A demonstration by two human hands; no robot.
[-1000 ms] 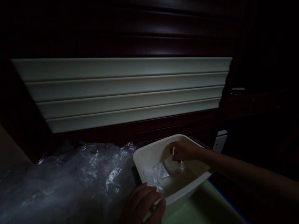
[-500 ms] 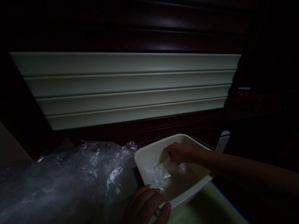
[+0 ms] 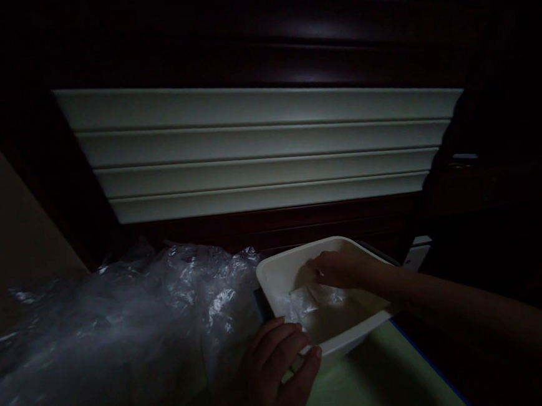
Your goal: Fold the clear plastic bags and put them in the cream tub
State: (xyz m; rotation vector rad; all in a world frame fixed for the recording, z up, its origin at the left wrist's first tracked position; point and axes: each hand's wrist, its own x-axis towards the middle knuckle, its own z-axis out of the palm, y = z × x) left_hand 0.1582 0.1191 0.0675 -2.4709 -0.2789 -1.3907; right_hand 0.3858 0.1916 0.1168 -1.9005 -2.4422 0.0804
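A cream plastic bin (image 3: 357, 339) with rounded corners lies tilted, its opening facing me. My left hand (image 3: 284, 364) grips its near left corner, fingers over the rim and thumb along the outside. Inside the bin, my right hand (image 3: 330, 270) is closed, its fingers curled down at the top of a small clear plastic bag (image 3: 310, 299). The crinkled bag hangs or lies just below those fingers against the bin's inside. Darkness hides the exact fingertip contact.
A large heap of crinkled clear plastic sheeting (image 3: 166, 305) spreads on the left. Behind stands a dark wooden panel with pale slats (image 3: 266, 141). A pale green surface with a blue edge (image 3: 429, 362) lies under the bin. A small white object (image 3: 417, 254) stands right of it.
The view has shifted, so everything sits slightly further right. My right hand has moved a little within the bin, and the plastic bag has shifted with it. My left hand keeps its grip.
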